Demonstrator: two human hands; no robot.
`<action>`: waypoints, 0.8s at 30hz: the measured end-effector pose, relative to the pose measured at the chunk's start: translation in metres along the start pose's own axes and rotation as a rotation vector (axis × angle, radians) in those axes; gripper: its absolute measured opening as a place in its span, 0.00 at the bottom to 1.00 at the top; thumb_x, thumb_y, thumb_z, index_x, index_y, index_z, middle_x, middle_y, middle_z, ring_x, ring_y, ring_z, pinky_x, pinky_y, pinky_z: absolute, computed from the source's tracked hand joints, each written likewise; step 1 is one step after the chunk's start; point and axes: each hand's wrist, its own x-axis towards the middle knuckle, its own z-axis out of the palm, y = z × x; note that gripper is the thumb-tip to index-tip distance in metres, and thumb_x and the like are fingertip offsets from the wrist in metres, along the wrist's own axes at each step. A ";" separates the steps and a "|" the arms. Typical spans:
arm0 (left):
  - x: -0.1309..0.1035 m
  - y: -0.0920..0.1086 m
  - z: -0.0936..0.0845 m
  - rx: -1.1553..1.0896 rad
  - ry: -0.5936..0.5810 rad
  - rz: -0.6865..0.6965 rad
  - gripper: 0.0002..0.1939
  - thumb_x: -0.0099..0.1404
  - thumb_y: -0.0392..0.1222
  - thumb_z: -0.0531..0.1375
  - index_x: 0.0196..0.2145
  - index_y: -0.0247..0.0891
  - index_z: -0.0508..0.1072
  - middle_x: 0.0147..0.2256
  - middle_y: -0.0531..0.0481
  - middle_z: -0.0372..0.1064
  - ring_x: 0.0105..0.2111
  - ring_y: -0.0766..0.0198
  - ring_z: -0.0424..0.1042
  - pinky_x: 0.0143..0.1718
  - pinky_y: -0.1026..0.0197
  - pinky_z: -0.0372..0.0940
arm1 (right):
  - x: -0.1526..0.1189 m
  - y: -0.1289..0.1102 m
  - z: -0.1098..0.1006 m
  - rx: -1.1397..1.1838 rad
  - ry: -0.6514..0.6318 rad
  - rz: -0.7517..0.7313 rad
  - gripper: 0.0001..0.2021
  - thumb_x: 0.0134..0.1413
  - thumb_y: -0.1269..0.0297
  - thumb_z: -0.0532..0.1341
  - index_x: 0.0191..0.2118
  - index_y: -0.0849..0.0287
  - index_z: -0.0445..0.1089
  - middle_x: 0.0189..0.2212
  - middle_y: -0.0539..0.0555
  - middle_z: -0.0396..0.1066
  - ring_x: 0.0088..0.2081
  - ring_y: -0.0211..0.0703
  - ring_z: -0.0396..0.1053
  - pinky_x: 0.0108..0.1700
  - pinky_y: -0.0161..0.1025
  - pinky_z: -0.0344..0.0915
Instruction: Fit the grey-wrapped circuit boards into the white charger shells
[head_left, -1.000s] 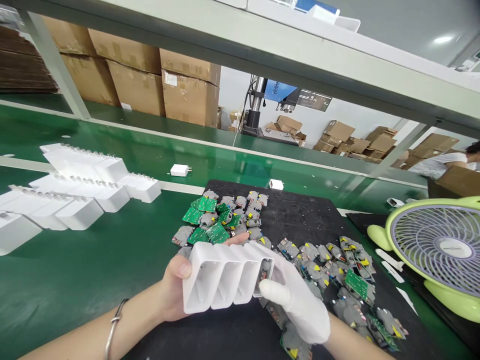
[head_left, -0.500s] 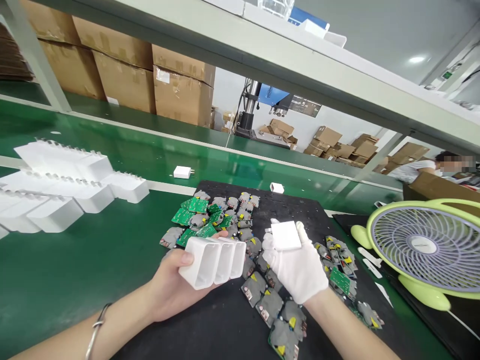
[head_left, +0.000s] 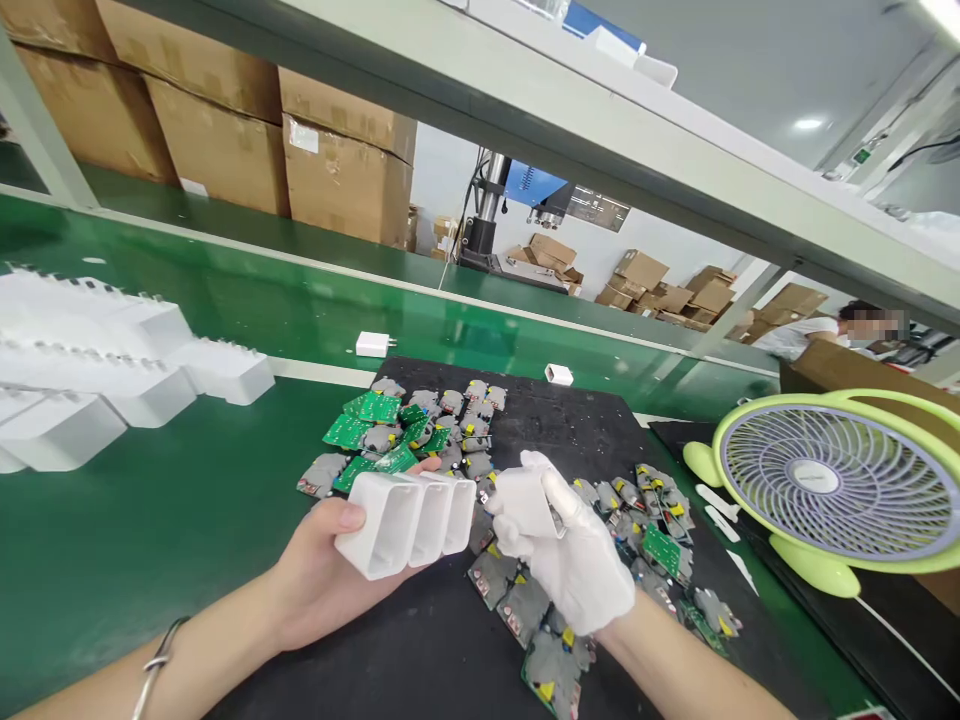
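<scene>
My bare left hand is wrapped round a row of three hollow white plastic charger housings, their open ends facing right and toward me. Close to their right, my white-gloved right hand grips a single white charger housing between thumb and fingers. This one is tilted, and a dark edge shows at its lower right end; what is inside cannot be made out. Under and around both hands, circuit boards with grey-coated parts lie on a black mat. Some show green undersides.
Rows of white housings stand at the left on the green bench. Two loose white chargers, one with prongs and one smaller-looking, lie beyond the mat. A green-rimmed fan is at right. Overhead runs a shelf beam. A person sits far right.
My right hand has turned the single housing from flat on the fingers to tilted, with its end toward the lower right. The left hand keeps its hold. The view has shifted slightly.
</scene>
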 end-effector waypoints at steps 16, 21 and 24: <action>0.002 0.001 0.002 0.014 0.081 0.004 0.30 0.44 0.42 0.61 0.48 0.37 0.70 0.45 0.43 0.71 0.53 0.47 0.61 0.60 0.47 0.37 | 0.007 -0.002 -0.003 0.093 0.016 0.291 0.15 0.55 0.55 0.57 0.44 0.59 0.65 0.32 0.55 0.70 0.28 0.37 0.68 0.24 0.28 0.59; 0.000 0.000 0.002 0.019 0.076 0.006 0.31 0.44 0.42 0.61 0.49 0.36 0.69 0.45 0.43 0.70 0.51 0.47 0.62 0.59 0.47 0.38 | 0.004 -0.002 -0.001 -0.001 0.053 0.163 0.15 0.53 0.60 0.60 0.47 0.56 0.64 0.33 0.55 0.70 0.32 0.40 0.70 0.28 0.30 0.63; 0.000 0.000 0.002 0.019 0.072 0.004 0.30 0.44 0.42 0.61 0.49 0.37 0.70 0.45 0.43 0.70 0.49 0.50 0.64 0.59 0.48 0.40 | 0.003 -0.007 0.001 -0.046 0.071 0.158 0.17 0.54 0.61 0.59 0.49 0.56 0.62 0.31 0.56 0.70 0.30 0.41 0.70 0.26 0.29 0.61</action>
